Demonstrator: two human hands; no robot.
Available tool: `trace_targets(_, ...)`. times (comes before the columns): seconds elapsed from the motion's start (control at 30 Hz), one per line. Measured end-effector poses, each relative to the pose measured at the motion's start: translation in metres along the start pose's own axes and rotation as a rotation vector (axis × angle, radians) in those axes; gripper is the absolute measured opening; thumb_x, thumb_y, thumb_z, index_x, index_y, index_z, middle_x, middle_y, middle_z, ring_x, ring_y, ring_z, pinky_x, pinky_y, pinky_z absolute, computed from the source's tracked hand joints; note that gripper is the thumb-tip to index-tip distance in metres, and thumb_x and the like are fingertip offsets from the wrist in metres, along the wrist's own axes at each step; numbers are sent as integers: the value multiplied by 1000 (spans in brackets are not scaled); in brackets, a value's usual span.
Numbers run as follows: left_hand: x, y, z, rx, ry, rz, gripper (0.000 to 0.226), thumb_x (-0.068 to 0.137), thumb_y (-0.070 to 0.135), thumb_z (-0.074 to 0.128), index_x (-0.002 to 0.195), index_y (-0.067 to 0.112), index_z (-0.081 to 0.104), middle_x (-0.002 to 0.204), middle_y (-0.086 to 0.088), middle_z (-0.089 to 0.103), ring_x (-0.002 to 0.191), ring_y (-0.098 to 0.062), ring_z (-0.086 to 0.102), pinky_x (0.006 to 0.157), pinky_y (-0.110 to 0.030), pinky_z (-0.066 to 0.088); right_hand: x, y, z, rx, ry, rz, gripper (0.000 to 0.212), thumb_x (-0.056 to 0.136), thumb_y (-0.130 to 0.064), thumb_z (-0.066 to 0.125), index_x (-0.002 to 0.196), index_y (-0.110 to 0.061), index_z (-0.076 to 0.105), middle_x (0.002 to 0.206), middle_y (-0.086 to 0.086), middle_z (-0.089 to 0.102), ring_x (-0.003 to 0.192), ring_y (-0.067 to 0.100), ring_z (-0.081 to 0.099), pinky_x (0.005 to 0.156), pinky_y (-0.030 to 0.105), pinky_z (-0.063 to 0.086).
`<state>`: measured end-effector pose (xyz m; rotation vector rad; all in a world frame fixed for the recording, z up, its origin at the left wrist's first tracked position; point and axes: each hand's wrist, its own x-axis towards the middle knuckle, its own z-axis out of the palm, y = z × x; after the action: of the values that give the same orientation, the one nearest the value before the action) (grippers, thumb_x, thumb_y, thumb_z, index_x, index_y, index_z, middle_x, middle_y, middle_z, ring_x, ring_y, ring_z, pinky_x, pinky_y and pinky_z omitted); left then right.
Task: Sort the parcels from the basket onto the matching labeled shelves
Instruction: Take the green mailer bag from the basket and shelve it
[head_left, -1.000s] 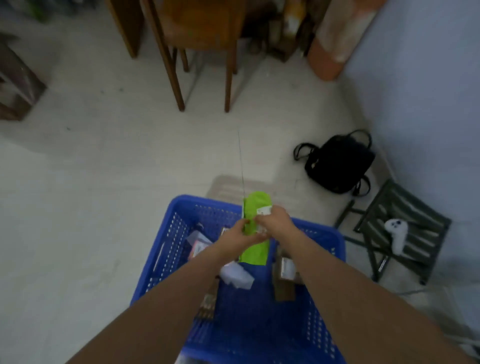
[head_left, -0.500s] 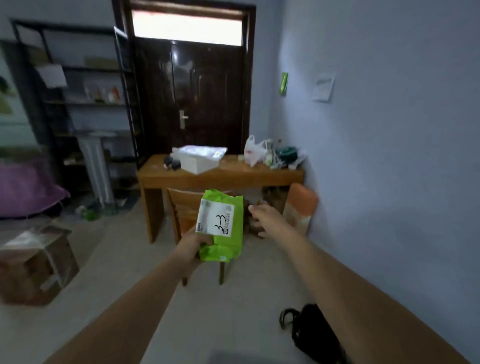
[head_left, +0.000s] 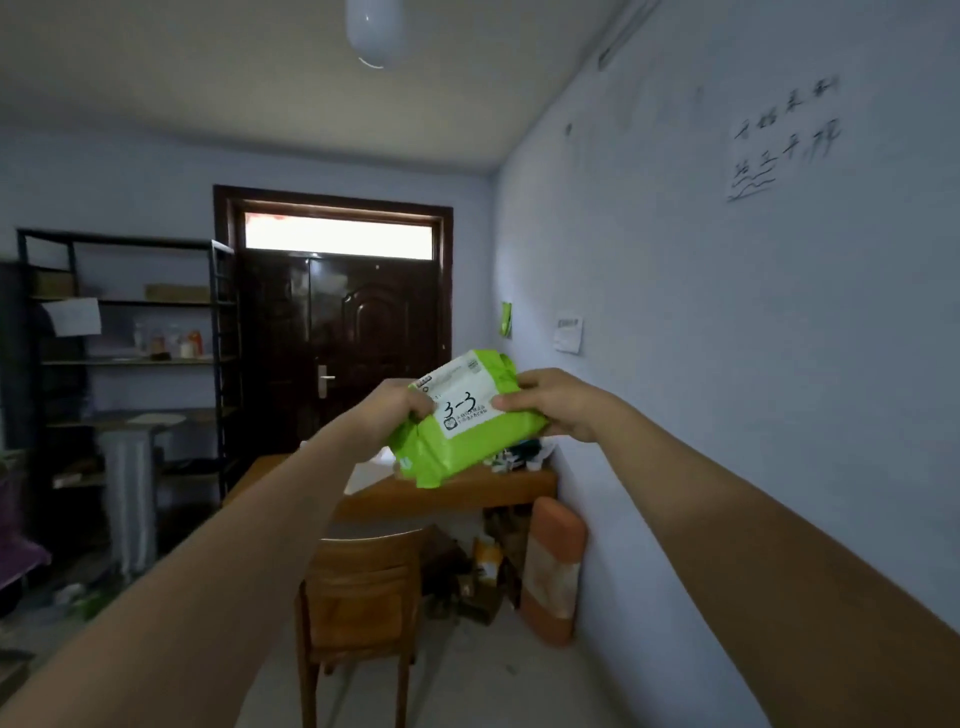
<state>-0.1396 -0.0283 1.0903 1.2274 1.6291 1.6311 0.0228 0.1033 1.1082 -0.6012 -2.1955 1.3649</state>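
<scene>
I hold a green parcel (head_left: 457, 441) up in front of me with both hands, at about chest height. Its white label reads "3-3" in handwriting. My left hand (head_left: 397, 408) grips the parcel's left end, thumb on the label. My right hand (head_left: 558, 402) grips its right end, fingers curled over the top edge. The basket is out of view. A dark metal shelf unit (head_left: 130, 358) stands against the far left wall, with a paper sheet hanging on it and a few small items on its boards.
A wooden desk (head_left: 467, 493) with clutter stands under the parcel, a wooden chair (head_left: 363, 582) in front of it. A dark double door (head_left: 337, 353) closes the far wall. An orange cushion (head_left: 553, 566) leans on the right wall. Purple fabric lies at far left.
My view has tilted up from the basket to the room. The parcel rose with my left hand, and my right hand has come back to grip its right end.
</scene>
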Motion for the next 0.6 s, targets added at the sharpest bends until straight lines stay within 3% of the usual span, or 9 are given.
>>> trace_targets(0.07, 9, 11, 5, 6, 26, 85, 15, 77, -7, 54, 79, 5, 62, 67, -8, 65, 61, -22, 60, 54, -22, 50, -13, 2, -16, 38, 3, 29, 34, 86, -16, 67, 118, -7, 60, 96, 2, 67, 81, 13, 64, 71, 24, 55)
trace_targets(0.13, 18, 16, 17, -92, 34, 148, 18, 81, -8, 55, 82, 7, 65, 70, -8, 66, 63, -23, 62, 52, -22, 53, -25, 8, -30, 116, 94, -4, 31, 86, -12, 65, 117, -6, 60, 101, 5, 68, 82, 14, 65, 71, 24, 56)
trace_targets(0.2, 26, 19, 37, -282, -53, 176, 11, 85, 3, 59, 93, 7, 65, 79, -9, 67, 63, -21, 67, 53, -25, 54, -40, 12, -44, 181, 214, -35, 28, 87, -8, 63, 115, -4, 61, 107, 10, 67, 82, 15, 65, 73, 25, 56)
trace_targets(0.27, 31, 16, 60, -396, -225, 157, 18, 88, 17, 57, 104, 9, 62, 86, -6, 70, 66, -16, 69, 54, -26, 55, -59, 16, -58, 211, 344, -54, 30, 87, -5, 63, 117, -2, 60, 113, 14, 66, 83, 17, 65, 76, 27, 55)
trace_targets(0.33, 33, 12, 87, -335, -398, 131, 36, 78, 24, 68, 111, 10, 62, 99, -7, 73, 83, -19, 71, 68, -30, 58, -81, 20, -71, 197, 457, -52, 30, 86, -2, 62, 116, 0, 60, 117, 18, 64, 83, 19, 65, 79, 29, 54)
trace_targets(0.43, 26, 8, 133, -182, -589, 123, 82, 40, 28, 91, 115, 9, 62, 107, -9, 72, 98, -27, 68, 86, -41, 54, -126, 28, -83, 129, 570, 10, 31, 87, 2, 60, 118, 3, 58, 122, 21, 62, 91, 27, 64, 83, 35, 53)
trace_targets(0.5, 16, 6, 165, -144, -661, 148, 86, 31, 26, 90, 112, 12, 63, 97, -3, 75, 87, -20, 71, 71, -35, 57, -165, 34, -86, 112, 661, 62, 33, 88, 2, 59, 121, 3, 56, 123, 19, 61, 94, 26, 62, 81, 32, 53)
trace_targets(0.6, -12, 8, 214, -150, -781, 187, 60, 55, 7, 84, 111, 15, 63, 89, 2, 75, 76, -14, 71, 55, -27, 54, -228, 39, -87, 49, 851, 157, 35, 88, 3, 58, 123, 3, 54, 120, 17, 61, 95, 23, 59, 85, 36, 51)
